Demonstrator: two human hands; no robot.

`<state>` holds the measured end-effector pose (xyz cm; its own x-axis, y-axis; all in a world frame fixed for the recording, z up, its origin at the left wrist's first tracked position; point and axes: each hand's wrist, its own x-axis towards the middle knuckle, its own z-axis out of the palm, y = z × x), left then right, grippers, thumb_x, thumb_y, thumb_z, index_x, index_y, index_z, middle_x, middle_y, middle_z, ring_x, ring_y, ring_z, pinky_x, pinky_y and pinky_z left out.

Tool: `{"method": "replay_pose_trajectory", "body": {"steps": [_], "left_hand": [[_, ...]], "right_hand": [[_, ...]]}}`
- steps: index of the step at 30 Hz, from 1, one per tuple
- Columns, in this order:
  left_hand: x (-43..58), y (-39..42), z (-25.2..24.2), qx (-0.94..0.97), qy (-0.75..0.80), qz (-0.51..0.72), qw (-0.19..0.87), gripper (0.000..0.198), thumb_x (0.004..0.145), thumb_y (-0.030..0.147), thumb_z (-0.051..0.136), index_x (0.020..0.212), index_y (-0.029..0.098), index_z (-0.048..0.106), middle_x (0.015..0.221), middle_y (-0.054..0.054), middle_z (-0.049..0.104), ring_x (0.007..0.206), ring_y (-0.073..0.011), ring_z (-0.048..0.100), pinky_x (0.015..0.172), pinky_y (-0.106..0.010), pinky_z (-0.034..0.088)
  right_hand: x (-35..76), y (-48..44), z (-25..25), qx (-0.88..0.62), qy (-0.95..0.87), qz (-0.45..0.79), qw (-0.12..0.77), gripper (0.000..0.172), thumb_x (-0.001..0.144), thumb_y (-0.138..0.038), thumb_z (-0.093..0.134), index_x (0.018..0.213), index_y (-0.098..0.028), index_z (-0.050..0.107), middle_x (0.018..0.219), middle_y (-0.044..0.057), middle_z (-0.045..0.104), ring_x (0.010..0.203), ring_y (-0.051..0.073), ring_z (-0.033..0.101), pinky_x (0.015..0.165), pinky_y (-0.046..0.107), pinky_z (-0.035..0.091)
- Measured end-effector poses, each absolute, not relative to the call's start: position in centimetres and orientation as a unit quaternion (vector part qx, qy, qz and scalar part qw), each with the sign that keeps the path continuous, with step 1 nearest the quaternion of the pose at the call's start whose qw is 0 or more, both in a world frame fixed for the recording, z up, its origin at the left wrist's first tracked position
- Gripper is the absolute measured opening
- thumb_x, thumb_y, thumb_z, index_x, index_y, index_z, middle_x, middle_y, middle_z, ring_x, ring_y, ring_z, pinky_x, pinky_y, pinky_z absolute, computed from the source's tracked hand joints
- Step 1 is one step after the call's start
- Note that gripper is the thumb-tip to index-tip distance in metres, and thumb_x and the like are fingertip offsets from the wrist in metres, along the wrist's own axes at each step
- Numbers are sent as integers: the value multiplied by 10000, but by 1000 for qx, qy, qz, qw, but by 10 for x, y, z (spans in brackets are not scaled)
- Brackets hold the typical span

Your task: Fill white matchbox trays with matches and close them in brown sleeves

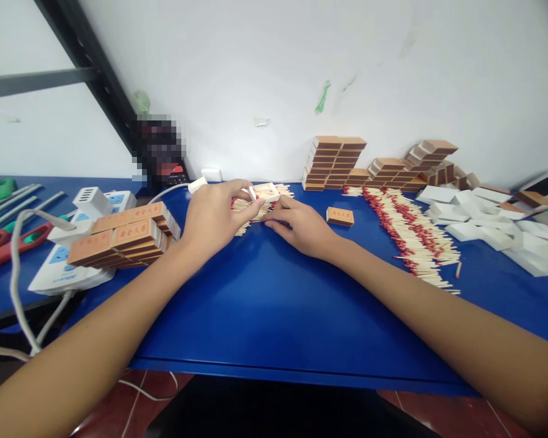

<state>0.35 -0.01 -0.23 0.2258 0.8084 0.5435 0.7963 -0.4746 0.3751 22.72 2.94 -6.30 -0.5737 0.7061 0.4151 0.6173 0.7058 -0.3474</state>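
My left hand (214, 213) pinches an open matchbox tray (265, 191) over a small heap of matches (251, 210) on the blue table (265, 316). My right hand (301, 225) rests on the table beside that heap, fingers curled and touching the matches. A single closed matchbox (340, 216) lies just right of my right hand. A long row of red-tipped matches (411, 234) stretches across the right side.
Stacked closed matchboxes (128, 237) sit at the left on a white power strip (68, 267). More matchbox stacks (338, 163) line the wall. White inner trays (488, 222) are piled at the right. Red and green tools (9, 240) lie far left.
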Motion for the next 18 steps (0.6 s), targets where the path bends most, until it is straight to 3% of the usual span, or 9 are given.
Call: {"method": "replay_pose_trajectory", "body": {"steps": [4, 11, 15, 18], "left_hand": [[4, -2, -2, 785, 513, 347, 10, 195, 965, 366, 766, 1100, 242, 831, 1007, -23, 880, 987, -284, 831, 894, -357, 574], [5, 1, -2, 789, 521, 324, 18, 197, 964, 387, 771, 1087, 242, 823, 1046, -29, 881, 1021, -299, 829, 893, -370, 563], [3, 4, -5, 793, 530, 299, 8, 209, 974, 389, 768, 1104, 235, 823, 1055, -30, 880, 1037, -309, 824, 891, -383, 559], [2, 5, -7, 795, 546, 262, -26, 251, 984, 402, 757, 1153, 230, 826, 1082, -50, 875, 1043, -334, 813, 884, -405, 558]], "right_hand": [[226, 30, -64, -375, -881, 87, 275, 224, 1061, -215, 602, 1127, -200, 816, 1081, 99, 663, 955, 231, 642, 845, 353, 486], [227, 32, -60, -403, -875, 114, 244, 62, 1033, -220, 660, 1017, -194, 714, 1036, 67, 620, 866, 199, 602, 793, 323, 458], [236, 25, -48, -424, -878, 100, 200, 76, 1051, -221, 622, 993, -203, 668, 1042, 71, 623, 878, 212, 604, 803, 334, 454], [249, 22, -40, -421, -877, 82, 218, 100, 1064, -243, 592, 996, -210, 657, 1062, 81, 629, 889, 220, 609, 810, 343, 457]]}}
